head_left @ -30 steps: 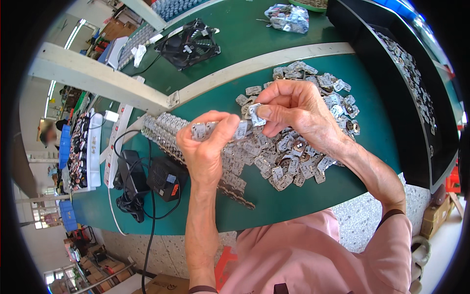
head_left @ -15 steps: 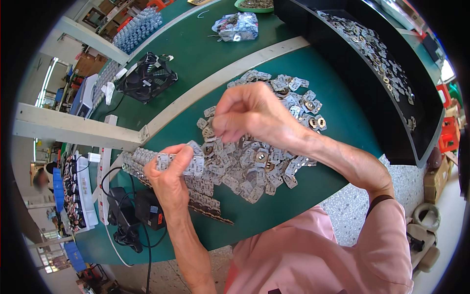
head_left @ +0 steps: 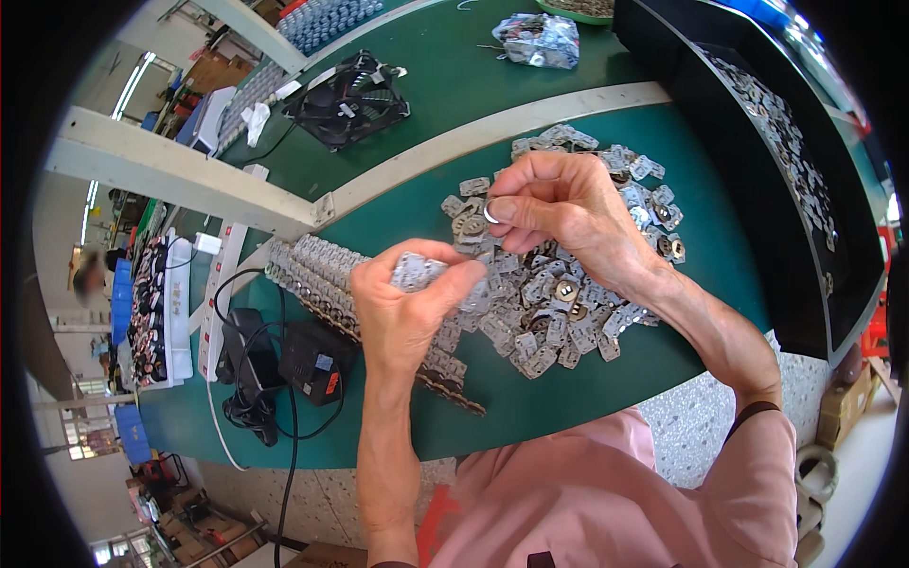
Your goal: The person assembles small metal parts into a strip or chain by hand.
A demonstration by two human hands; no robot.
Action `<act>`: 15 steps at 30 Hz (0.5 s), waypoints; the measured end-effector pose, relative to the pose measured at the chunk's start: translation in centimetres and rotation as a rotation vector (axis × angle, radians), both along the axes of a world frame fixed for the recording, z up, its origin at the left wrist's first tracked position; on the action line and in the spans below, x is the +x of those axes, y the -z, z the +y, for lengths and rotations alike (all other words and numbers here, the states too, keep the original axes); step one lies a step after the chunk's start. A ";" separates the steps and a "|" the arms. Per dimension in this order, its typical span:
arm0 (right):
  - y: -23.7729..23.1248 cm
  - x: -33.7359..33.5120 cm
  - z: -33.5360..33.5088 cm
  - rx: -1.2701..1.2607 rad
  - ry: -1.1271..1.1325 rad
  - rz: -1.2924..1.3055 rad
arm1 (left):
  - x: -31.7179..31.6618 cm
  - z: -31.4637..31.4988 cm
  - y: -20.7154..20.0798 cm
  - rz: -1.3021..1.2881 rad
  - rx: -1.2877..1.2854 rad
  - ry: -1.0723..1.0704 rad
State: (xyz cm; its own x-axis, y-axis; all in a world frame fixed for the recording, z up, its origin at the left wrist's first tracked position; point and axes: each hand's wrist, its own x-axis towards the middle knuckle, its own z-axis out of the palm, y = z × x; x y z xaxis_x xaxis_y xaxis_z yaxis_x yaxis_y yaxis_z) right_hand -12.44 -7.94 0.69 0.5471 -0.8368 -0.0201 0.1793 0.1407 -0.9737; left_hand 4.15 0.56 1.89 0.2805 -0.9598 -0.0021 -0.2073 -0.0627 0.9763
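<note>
My left hand (head_left: 402, 308) is closed on small grey plates with holes (head_left: 417, 272), pinched between thumb and fingers; some of their far edge is blurred. Up and to its right, my right hand (head_left: 578, 213) pinches a small round silvery disc (head_left: 490, 211) between thumb and fingertips. Both hands are raised over a loose pile of similar grey plates (head_left: 540, 355), several with round brass-coloured discs (head_left: 565, 291) among them. Beside my left hand, more such plates stand packed in long rows (head_left: 322, 256) on the green table.
A deep black tray (head_left: 757, 222) holding more parts stands at the right. A white beam (head_left: 492, 128) crosses the table behind the pile. Beyond it are a black fan (head_left: 350, 104) and a plastic bag (head_left: 537, 41). Black power adapters (head_left: 317, 360) with cables lie at the left.
The view has shifted, so the table's things appear farther right. My left hand has turned and come closer beneath my right hand. The round disc in my right fingertips now shows.
</note>
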 end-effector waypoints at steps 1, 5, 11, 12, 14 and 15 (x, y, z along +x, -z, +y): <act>0.1 0.0 0.0 -0.001 -0.007 0.001 | -0.1 -0.1 0.2 0.002 -0.009 0.036; 0.1 0.3 0.2 -0.001 -0.033 0.014 | 0.3 -0.2 0.3 0.149 -0.013 0.001; -0.3 0.1 0.5 -0.013 -0.037 0.019 | 1.4 -0.6 0.9 0.407 -0.005 0.030; -0.3 0.1 0.6 -0.015 -0.041 0.018 | 1.6 -0.6 0.9 0.510 -0.022 0.045; -0.2 0.1 0.8 -0.002 -0.090 0.012 | 1.5 -0.6 0.9 0.553 -0.048 0.057; -0.2 0.2 0.9 -0.005 -0.090 0.012 | 1.5 -0.6 0.8 0.597 -0.071 0.070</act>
